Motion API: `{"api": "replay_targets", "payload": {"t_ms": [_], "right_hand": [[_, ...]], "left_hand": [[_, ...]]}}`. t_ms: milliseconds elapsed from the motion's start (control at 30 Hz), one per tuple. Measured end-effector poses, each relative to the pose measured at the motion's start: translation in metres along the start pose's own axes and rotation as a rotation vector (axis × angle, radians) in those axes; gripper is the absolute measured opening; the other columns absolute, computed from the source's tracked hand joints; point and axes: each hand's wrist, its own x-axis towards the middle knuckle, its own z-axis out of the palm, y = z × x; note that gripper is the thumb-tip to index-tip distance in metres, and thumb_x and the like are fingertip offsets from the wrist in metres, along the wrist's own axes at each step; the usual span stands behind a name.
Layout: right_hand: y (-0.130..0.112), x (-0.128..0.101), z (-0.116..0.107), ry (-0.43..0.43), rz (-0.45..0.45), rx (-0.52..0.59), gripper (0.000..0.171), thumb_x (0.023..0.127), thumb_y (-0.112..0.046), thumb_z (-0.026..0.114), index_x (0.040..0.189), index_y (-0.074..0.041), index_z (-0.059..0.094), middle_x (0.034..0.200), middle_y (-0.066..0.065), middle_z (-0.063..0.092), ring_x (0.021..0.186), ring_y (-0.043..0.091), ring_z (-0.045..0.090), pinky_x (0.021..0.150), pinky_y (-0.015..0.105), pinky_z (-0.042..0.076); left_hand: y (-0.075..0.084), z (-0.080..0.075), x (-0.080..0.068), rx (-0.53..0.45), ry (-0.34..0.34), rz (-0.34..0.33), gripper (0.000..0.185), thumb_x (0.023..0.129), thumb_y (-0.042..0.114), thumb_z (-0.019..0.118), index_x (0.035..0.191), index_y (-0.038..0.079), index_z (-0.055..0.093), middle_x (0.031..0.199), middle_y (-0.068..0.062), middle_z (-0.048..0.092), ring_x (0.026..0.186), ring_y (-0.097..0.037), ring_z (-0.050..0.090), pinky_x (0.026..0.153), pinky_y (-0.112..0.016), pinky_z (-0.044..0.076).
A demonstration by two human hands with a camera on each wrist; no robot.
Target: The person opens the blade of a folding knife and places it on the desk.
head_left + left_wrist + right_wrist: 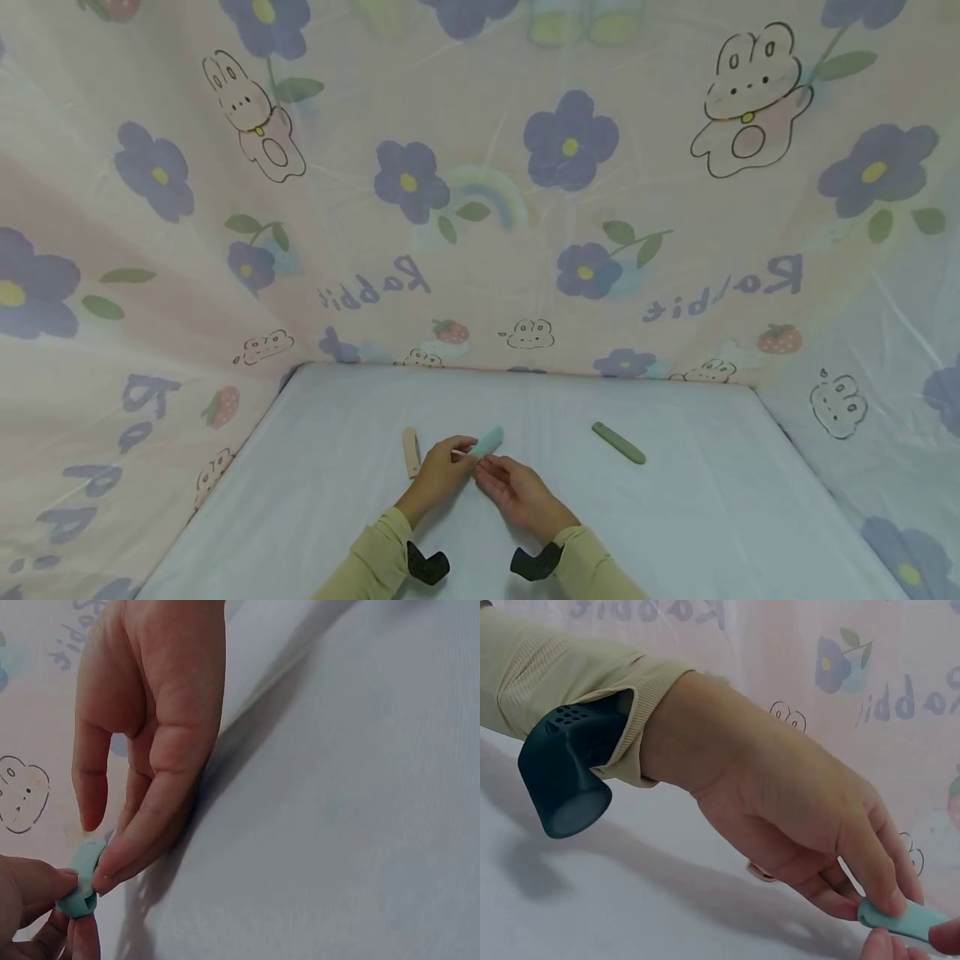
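Pinching the small mint clip (489, 439) at opposite ends, left hand (442, 475) and right hand (521, 493) hold it above the worktop (675, 517). It looks light, stiff and slick, so fingertip grips at the ends suit it.

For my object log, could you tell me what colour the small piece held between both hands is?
The small piece is pale mint green, clearest in the right wrist view.

A mint-green bar (488, 440), an olive bar (618, 442), a floral pink curtain (480, 208).
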Motion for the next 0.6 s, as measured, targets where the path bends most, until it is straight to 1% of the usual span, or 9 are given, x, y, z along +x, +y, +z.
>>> {"api": "replay_targets", "payload": {"t_ms": [167,300,333,467,500,533,567,600], "right_hand": [[-0.005,-0.005,0.001,0.002,-0.020,-0.020,0.034,0.096,-0.006,0.049,0.122,0.013,0.041,0.102,0.016,0.057,0.100,0.023,0.058,0.100,0.035,0.037],[-0.010,-0.009,-0.002,0.005,-0.039,-0.053,0.034,0.096,-0.010,0.052,0.122,0.009,0.043,0.098,0.012,0.059,0.096,0.019,0.059,0.096,0.032,0.042],[-0.011,-0.010,-0.002,0.006,-0.042,-0.059,0.034,0.096,-0.011,0.052,0.122,0.009,0.043,0.097,0.011,0.060,0.095,0.018,0.060,0.095,0.032,0.043],[-0.016,-0.016,-0.005,0.000,-0.058,-0.099,0.032,0.095,-0.014,0.054,0.119,0.005,0.046,0.096,0.008,0.059,0.093,0.016,0.059,0.091,0.029,0.046],[-0.018,-0.017,-0.006,-0.004,-0.064,-0.111,0.030,0.095,-0.014,0.054,0.117,0.005,0.048,0.096,0.008,0.059,0.092,0.016,0.059,0.090,0.029,0.046],[-0.019,-0.019,-0.007,-0.009,-0.068,-0.126,0.028,0.095,-0.015,0.055,0.115,0.004,0.050,0.097,0.008,0.059,0.092,0.016,0.059,0.090,0.029,0.047],[-0.021,-0.021,-0.007,-0.016,-0.077,-0.150,0.026,0.095,-0.016,0.055,0.113,0.003,0.051,0.096,0.007,0.059,0.092,0.015,0.059,0.089,0.028,0.047],[-0.022,-0.022,-0.008,-0.021,-0.087,-0.174,0.024,0.094,-0.016,0.056,0.110,0.002,0.053,0.095,0.007,0.059,0.091,0.015,0.059,0.088,0.028,0.048]], "left_hand": [[0.010,0.001,-0.004,-0.055,-0.007,0.002,0.030,0.090,0.015,0.062,0.117,0.003,0.061,0.106,-0.011,0.062,0.089,-0.019,0.059,0.072,-0.029,0.049],[0.015,0.004,-0.006,-0.117,-0.013,0.004,0.029,0.090,0.013,0.062,0.117,0.003,0.060,0.105,-0.010,0.061,0.088,-0.020,0.059,0.070,-0.027,0.049],[0.022,0.004,-0.008,-0.133,-0.014,0.005,0.029,0.090,0.012,0.062,0.117,0.002,0.060,0.105,-0.011,0.061,0.088,-0.021,0.059,0.070,-0.028,0.049],[0.033,0.006,-0.013,-0.172,-0.022,0.004,0.028,0.091,0.015,0.061,0.117,0.005,0.061,0.104,-0.009,0.060,0.087,-0.021,0.058,0.070,-0.026,0.049],[0.035,0.006,-0.014,-0.186,-0.025,0.005,0.028,0.091,0.018,0.062,0.117,0.008,0.062,0.104,-0.007,0.060,0.087,-0.019,0.058,0.071,-0.025,0.049],[0.036,0.007,-0.014,-0.206,-0.031,0.002,0.028,0.091,0.018,0.062,0.117,0.008,0.061,0.104,-0.008,0.060,0.088,-0.020,0.058,0.072,-0.026,0.050],[0.033,0.009,-0.013,-0.222,-0.038,-0.001,0.029,0.090,0.019,0.062,0.117,0.009,0.062,0.105,-0.007,0.059,0.088,-0.018,0.058,0.072,-0.025,0.050],[0.033,0.009,-0.014,-0.249,-0.045,0.001,0.030,0.091,0.019,0.062,0.118,0.008,0.061,0.106,-0.008,0.059,0.089,-0.019,0.058,0.073,-0.027,0.051]]}}
